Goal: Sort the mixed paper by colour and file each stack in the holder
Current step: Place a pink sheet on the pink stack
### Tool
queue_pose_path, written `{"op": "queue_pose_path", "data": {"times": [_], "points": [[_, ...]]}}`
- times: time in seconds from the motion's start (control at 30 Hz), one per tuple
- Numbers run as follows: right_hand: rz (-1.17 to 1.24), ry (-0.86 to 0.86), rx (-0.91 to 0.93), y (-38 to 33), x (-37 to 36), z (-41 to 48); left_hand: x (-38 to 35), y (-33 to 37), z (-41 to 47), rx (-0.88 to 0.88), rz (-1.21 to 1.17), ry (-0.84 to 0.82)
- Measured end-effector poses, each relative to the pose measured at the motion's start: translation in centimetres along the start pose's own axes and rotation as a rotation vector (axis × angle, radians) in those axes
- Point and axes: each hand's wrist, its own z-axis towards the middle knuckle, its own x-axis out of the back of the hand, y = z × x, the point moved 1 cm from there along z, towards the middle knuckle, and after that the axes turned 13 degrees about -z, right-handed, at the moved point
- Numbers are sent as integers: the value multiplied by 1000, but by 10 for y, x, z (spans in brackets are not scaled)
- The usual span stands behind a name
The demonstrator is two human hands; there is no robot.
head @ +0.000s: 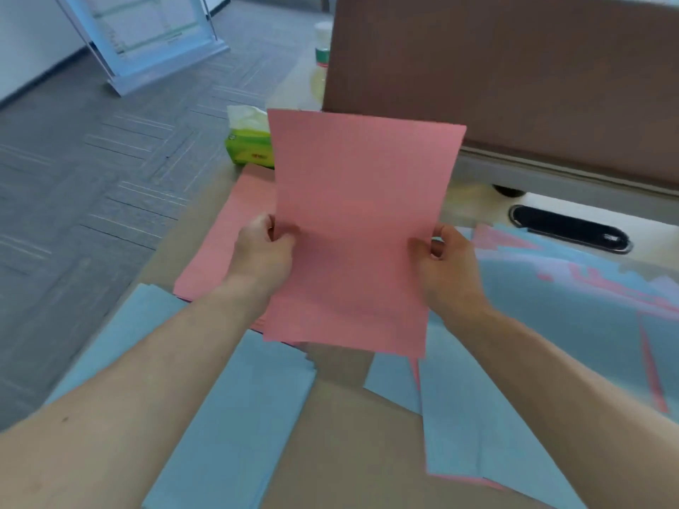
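On my feed, grey carpet (73, 178) lies left. A blue stack (227, 416) and pink pile (224, 247) lie on the tan desk (341, 453), with a green tissue pack (250, 145) behind them. The left hand (262, 251) and right hand (452, 266) pinch the side edges of the pink sheets (360, 222), raised above the desk. Mixed paper (569, 325) lies right, below a brown partition (514, 75).

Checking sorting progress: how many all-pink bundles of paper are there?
2. One pink bundle is held by the left hand and right hand; one pink stack lies on the desk under the left hand. Stray pink sheets show in the mixed pile; more may be hidden.
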Motion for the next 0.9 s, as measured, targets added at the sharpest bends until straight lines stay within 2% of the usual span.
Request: {"op": "queue_pose_path", "data": {"times": [0.17, 0.33, 0.53, 0.67, 0.9], "points": [[-36, -85, -34, -32, -93, 9, 80, -8, 65, 0, 191, 47], [-142, -117, -76, -44, -139, 28, 109, -19, 103, -21, 317, 27], [-280, -108, -135, -46, -149, 33, 109, -24, 132, -59, 436, 5], [-318, -77, -140, -48, -141, 25, 114, -31, 141, -65, 690, -9], [-404, -169, -138, -52, -156, 20, 100, -30, 145, -11, 599, -77]]}}
